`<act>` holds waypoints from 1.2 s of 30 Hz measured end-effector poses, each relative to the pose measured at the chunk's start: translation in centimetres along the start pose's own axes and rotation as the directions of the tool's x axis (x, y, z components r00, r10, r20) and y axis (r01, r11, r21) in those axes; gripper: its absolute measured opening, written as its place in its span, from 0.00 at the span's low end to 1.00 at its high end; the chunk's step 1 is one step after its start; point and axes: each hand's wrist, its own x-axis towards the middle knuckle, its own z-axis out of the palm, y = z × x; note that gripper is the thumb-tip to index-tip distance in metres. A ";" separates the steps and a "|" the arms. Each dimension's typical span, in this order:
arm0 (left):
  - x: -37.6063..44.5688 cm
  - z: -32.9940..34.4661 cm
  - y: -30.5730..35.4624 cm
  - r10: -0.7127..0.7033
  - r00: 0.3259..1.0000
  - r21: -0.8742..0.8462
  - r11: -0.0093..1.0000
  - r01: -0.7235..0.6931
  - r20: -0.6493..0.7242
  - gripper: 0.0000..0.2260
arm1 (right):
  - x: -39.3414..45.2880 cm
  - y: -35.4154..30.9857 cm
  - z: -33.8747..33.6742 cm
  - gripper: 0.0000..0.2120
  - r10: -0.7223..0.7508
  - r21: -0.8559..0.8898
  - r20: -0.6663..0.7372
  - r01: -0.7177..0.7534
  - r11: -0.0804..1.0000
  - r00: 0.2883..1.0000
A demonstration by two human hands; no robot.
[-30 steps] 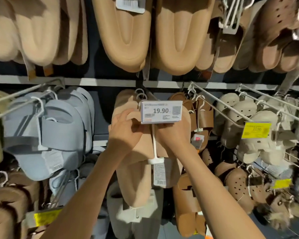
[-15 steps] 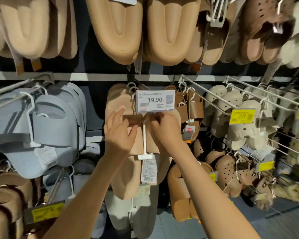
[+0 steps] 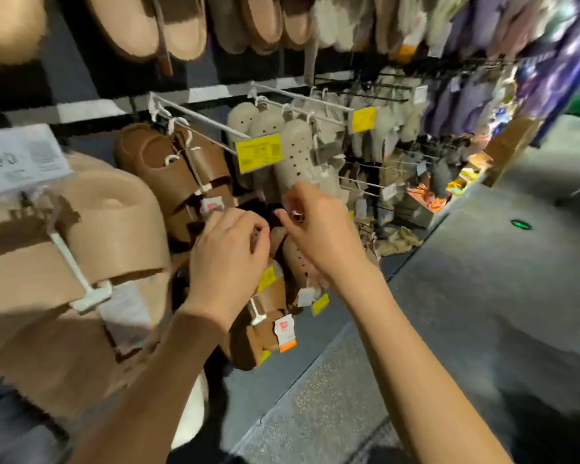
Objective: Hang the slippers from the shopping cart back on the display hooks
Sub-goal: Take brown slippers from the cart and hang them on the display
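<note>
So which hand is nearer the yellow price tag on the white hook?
Right. The right hand is just below the yellow price tag and slightly to its right; the left hand sits lower and a little left.

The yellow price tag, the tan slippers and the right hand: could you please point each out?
yellow price tag (image 3: 259, 152), head view, its face.
tan slippers (image 3: 114, 226), head view, upper strap.
right hand (image 3: 318, 229), head view, its back.

Display wall (image 3: 91, 110): carrying white wire hooks (image 3: 195, 117) jutting outward.
Hanging left: tan slippers (image 3: 114, 222) sitting under a white price tag (image 3: 21, 159).
Hanging middle: brown slippers (image 3: 175, 172).
Hanging right: cream perforated clogs (image 3: 295, 152), showing yellow labels (image 3: 259, 152).
</note>
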 end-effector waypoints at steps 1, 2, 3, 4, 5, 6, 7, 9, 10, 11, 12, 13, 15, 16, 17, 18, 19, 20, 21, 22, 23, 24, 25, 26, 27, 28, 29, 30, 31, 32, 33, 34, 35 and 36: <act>0.4 1.0 2.2 0.056 0.998 -0.033 0.998 -0.056 0.020 0.04 | -1.1 1.6 -2.0 0.09 0.034 -0.024 -0.027 -0.035 0.999 0.999; 0.7 1.9 4.4 0.114 0.993 -0.062 0.992 -0.111 0.036 0.04 | -2.4 3.2 -4.0 0.09 0.067 -0.055 -0.059 -0.070 0.996 0.996; 1.1 2.9 6.5 0.173 0.984 -0.090 0.982 -0.168 0.048 0.05 | -3.7 4.9 -6.1 0.08 0.100 -0.086 -0.096 -0.108 0.990 0.990; 1.6 3.9 8.7 0.230 0.972 -0.127 0.967 -0.222 0.055 0.06 | -5.0 6.7 -8.1 0.07 0.137 -0.117 -0.134 -0.153 0.981 0.981; 2.0 4.9 10.9 0.284 0.957 -0.171 0.948 -0.270 0.060 0.07 | -6.3 8.3 -10.2 0.08 0.179 -0.146 -0.174 -0.205 0.968 0.968; 2.3 6.0 13.1 0.334 0.940 -0.220 0.924 -0.313 0.065 0.07 | -7.7 9.9 -12.2 0.09 0.222 -0.179 -0.217 -0.262 0.948 0.951; 2.5 7.2 15.4 0.382 0.921 -0.271 0.896 -0.351 0.069 0.07 | -9.1 11.4 -14.1 0.10 0.259 -0.215 -0.260 -0.317 0.924 0.930; 2.6 9.6 20.0 0.471 0.880 -0.364 0.832 -0.419 0.064 0.09 | -11.9 14.1 -17.6 0.10 0.296 -0.285 -0.354 -0.404 0.869 0.887; 2.4 10.9 22.2 0.512 0.857 -0.409 0.795 -0.449 0.053 0.10 | -13.3 15.2 -19.1 0.09 0.309 -0.313 -0.404 -0.448 0.837 0.861; 2.1 12.1 24.4 0.552 0.833 -0.451 0.754 -0.477 0.043 0.11 | -14.8 16.0 -20.6 0.08 0.325 -0.338 -0.450 -0.495 0.800 0.832; 1.6 13.1 26.6 0.591 0.806 -0.492 0.712 -0.501 0.034 0.10 | -16.3 16.6 -22.1 0.08 0.338 -0.361 -0.494 -0.542 0.758 0.801; 1.0 14.1 28.7 0.626 0.779 -0.530 0.670 -0.520 0.027 0.09 | -17.9 17.0 -23.4 0.08 0.349 -0.380 -0.534 -0.587 0.715 0.771; -0.5 15.6 32.8 0.687 0.726 -0.608 0.583 -0.539 0.016 0.08 | -21.1 17.4 -26.0 0.08 0.380 -0.413 -0.593 -0.674 0.613 0.710; -1.3 16.2 34.7 0.719 0.695 -0.649 0.536 -0.540 0.014 0.08 | -22.6 17.4 -27.2 0.08 0.397 -0.428 -0.620 -0.716 0.552 0.677; -2.1 16.6 36.5 0.749 0.662 -0.687 0.487 -0.539 0.012 0.09 | -24.1 17.3 -28.4 0.09 0.409 -0.436 -0.649 -0.754 0.491 0.641; -2.9 17.0 38.2 0.778 0.628 -0.723 0.439 -0.534 0.008 0.09 | -25.5 17.0 -29.4 0.10 0.416 -0.431 -0.681 -0.789 0.437 0.602; -3.7 17.4 39.8 0.804 0.594 -0.755 0.392 -0.526 0.004 0.10 | -26.7 16.7 -30.3 0.10 0.419 -0.418 -0.714 -0.821 0.389 0.562; -4.5 17.7 41.2 0.829 0.559 -0.785 0.345 -0.514 -0.002 0.10 | -27.9 16.4 -31.0 0.10 0.415 -0.401 -0.746 -0.850 0.343 0.520; -5.2 18.0 42.6 0.853 0.522 -0.813 0.295 -0.501 -0.012 0.09 | -29.0 16.0 -31.6 0.09 0.407 -0.381 -0.780 -0.877 0.293 0.476; -5.9 18.2 43.9 0.872 0.488 -0.837 0.247 -0.489 -0.028 0.09 | -30.0 15.5 -32.0 0.08 0.398 -0.354 -0.812 -0.902 0.247 0.427; -6.6 18.4 45.0 0.888 0.458 -0.856 0.203 -0.476 -0.044 0.09 | -30.9 15.0 -32.3 0.08 0.389 -0.323 -0.839 -0.924 0.205 0.380; -7.3 18.6 46.0 0.903 0.426 -0.875 0.161 -0.457 -0.057 0.08 | -31.7 14.5 -32.5 0.08 0.375 -0.300 -0.864 -0.941 0.157 0.337; -8.0 18.8 47.0 0.917 0.392 -0.894 0.116 -0.433 -0.071 0.07 | -32.5 13.9 -32.6 0.07 0.351 -0.286 -0.886 -0.953 0.099 0.302; -8.6 18.9 47.8 0.929 0.358 -0.910 0.068 -0.409 -0.092 0.06 | -33.1 13.3 -32.6 0.07 0.325 -0.270 -0.907 -0.962 0.036 0.267; -9.3 19.0 48.6 0.939 0.323 -0.921 0.018 -0.390 -0.119 0.05 | -33.7 12.6 -32.5 0.07 0.301 -0.244 -0.927 -0.970 -0.023 0.226; -10.0 19.0 49.3 0.946 0.288 -0.927 -0.030 -0.374 -0.147 0.05 | -34.2 11.9 -32.3 0.07 0.281 -0.207 -0.943 -0.976 -0.072 0.179; -10.7 19.1 49.9 0.954 0.249 -0.932 -0.073 -0.355 -0.169 0.05 | -34.7 11.4 -32.1 0.07 0.262 -0.174 -0.955 -0.979 -0.110 0.140; -11.4 19.2 50.5 0.960 0.206 -0.937 -0.113 -0.329 -0.188 0.05 | -35.1 11.0 -31.7 0.07 0.243 -0.146 -0.964 -0.978 -0.149 0.107; -12.2 19.5 51.0 0.964 0.163 -0.941 -0.154 -0.301 -0.210 0.05 | -35.6 10.8 -31.3 0.07 0.224 -0.121 -0.971 -0.974 -0.190 0.077; -13.0 19.9 51.3 0.965 0.124 -0.942 -0.191 -0.275 -0.232 0.06 | -36.3 10.8 -30.7 0.07 0.209 -0.094 -0.977 -0.969 -0.230 0.045; -13.9 20.5 51.7 0.965 0.090 -0.942 -0.218 -0.255 -0.248 0.06 | -37.0 10.9 -30.1 0.07 0.196 -0.064 -0.981 -0.963 -0.262 0.012; -14.7 21.1 51.9 0.965 0.063 -0.943 -0.233 -0.239 -0.255 0.06 | -37.6 11.1 -29.3 0.07 0.186 -0.032 -0.982 -0.958 -0.286 -0.023; -15.6 22.0 52.0 0.967 0.041 -0.945 -0.237 -0.225 -0.253 0.06 | -38.4 11.3 -28.4 0.07 0.178 0.005 -0.982 -0.952 -0.306 -0.063; -16.5 22.8 52.1 0.969 0.023 -0.948 -0.235 -0.214 -0.245 0.06 | -39.1 11.6 -27.5 0.07 0.168 0.044 -0.980 -0.945 -0.324 -0.104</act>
